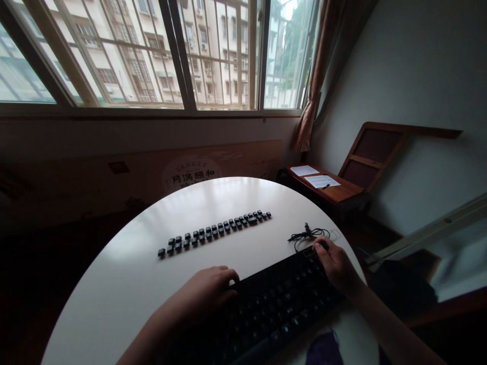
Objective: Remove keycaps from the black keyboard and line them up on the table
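A black keyboard (281, 299) lies tilted across the near part of the white round table (114, 284). At the upper left part of its back edge is my left hand (213, 286), fingers curled over that edge. My right hand (337, 263) closes around the upper right corner, thumb on top. Beyond the keyboard, several loose black keycaps (215, 230) stand in two slanting rows. The keyboard's black cable (310, 233) lies coiled just past my right hand. Shadow and my left forearm hide the keyboard's near left part.
A purple cloth-like item (324, 349) shows at the near edge. To the right, a wooden chair (342, 192) carries paper sheets (322, 181) and a pen. Barred windows (220, 56) and a curtain (312, 101) are behind the table.
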`<state>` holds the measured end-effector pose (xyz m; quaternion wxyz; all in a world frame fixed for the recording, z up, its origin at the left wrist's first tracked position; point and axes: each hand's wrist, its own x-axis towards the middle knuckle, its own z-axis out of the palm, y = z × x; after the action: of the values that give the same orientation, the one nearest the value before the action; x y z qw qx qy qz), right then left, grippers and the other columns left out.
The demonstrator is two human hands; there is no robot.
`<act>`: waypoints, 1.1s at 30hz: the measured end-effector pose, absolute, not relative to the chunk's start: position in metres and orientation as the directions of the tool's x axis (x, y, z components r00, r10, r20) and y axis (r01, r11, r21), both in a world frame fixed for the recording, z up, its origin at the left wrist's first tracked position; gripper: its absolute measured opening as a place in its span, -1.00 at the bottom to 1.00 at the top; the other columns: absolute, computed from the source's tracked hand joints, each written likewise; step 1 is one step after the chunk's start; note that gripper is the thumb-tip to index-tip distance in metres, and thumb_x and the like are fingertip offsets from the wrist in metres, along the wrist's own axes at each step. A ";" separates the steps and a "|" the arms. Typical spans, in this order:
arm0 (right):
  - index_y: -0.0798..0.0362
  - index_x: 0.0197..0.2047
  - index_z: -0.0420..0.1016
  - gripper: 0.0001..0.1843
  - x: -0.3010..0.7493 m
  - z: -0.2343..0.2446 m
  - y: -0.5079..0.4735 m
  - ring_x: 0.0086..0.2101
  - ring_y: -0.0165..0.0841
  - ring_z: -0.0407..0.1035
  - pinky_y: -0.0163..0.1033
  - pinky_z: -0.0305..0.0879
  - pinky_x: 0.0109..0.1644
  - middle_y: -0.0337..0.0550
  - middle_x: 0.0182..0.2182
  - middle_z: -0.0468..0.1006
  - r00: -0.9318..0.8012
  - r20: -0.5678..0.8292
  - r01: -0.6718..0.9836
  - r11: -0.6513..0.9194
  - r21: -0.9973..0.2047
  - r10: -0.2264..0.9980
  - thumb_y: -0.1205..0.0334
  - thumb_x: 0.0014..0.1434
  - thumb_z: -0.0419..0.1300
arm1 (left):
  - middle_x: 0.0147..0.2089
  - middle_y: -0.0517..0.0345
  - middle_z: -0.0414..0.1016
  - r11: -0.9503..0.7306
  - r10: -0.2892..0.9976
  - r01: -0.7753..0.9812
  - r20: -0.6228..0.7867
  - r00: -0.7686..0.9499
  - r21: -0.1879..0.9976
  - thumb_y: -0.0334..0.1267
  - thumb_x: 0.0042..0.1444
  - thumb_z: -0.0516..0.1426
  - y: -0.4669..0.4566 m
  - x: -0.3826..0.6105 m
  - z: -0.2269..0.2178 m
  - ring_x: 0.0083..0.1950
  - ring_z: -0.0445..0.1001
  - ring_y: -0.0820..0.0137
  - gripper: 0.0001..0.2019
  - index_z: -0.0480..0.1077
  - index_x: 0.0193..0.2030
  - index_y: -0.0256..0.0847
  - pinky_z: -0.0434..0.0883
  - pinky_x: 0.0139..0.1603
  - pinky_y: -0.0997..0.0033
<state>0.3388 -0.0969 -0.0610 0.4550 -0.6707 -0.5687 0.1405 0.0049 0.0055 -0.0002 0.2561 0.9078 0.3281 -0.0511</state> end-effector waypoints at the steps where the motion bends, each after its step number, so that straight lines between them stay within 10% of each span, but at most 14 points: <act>1: 0.00 -0.32 0.29 -0.75 0.339 -0.061 -0.098 -0.61 -0.36 0.20 -0.28 0.01 -0.53 -0.31 -0.60 0.30 0.305 0.326 0.634 0.064 -0.771 0.895 0.10 0.36 -0.06 | -0.04 0.12 0.55 -0.649 0.570 0.625 -0.267 0.777 0.434 -0.22 0.18 0.11 0.005 0.005 0.001 -0.06 0.50 0.21 -0.78 0.49 -0.05 -0.04 0.37 -0.09 0.32; 33: -0.03 -0.35 0.27 -0.77 0.338 -0.064 -0.098 -0.50 -0.25 0.36 -0.20 0.19 -0.33 -0.26 -0.57 0.37 0.157 0.314 0.779 0.078 -0.622 0.936 0.17 0.33 -0.09 | -0.04 0.13 0.54 -0.634 0.581 0.635 -0.271 0.768 0.441 -0.17 0.19 0.09 0.005 0.004 0.000 -0.06 0.49 0.23 -0.76 0.47 -0.03 -0.02 0.36 -0.07 0.30</act>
<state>0.3385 -0.0981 -0.0644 0.3597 -0.6703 -0.6398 0.1093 0.0045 0.0051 -0.0003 0.2638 0.9024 0.3369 -0.0515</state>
